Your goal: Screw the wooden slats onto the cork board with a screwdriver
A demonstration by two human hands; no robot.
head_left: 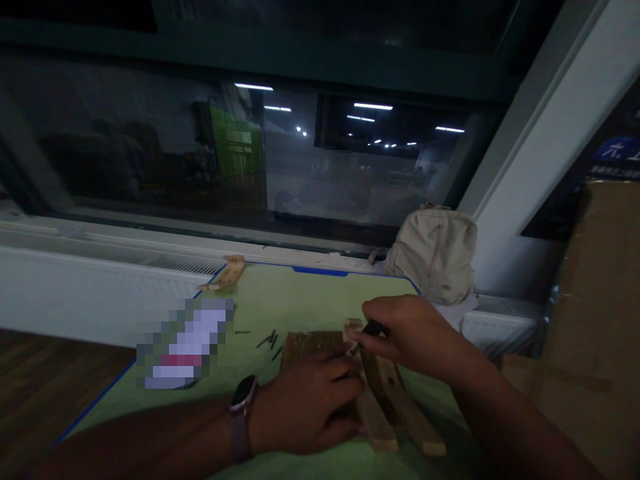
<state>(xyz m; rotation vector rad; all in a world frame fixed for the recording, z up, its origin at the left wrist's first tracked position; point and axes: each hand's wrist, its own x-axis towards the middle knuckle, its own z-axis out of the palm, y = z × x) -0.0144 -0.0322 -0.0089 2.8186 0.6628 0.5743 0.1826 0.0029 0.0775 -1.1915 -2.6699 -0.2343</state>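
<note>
My left hand (305,403), with a watch on its wrist, lies curled over a cluster of wooden pieces (385,407) on the green mat (300,300) and presses them down. My right hand (405,330) is pinched on a small dark tool (369,331) whose tip meets the top of the wooden pieces. A flat wooden block (307,343) lies just behind my left hand. Several small dark nails or screws (270,340) are scattered on the mat to the left of it.
A pale wooden part (227,273) rests at the mat's far left corner by the window sill. A beige bag (435,253) sits at the far right. A blurred-out object (187,343) lies on the left. A cardboard box (595,320) stands to the right.
</note>
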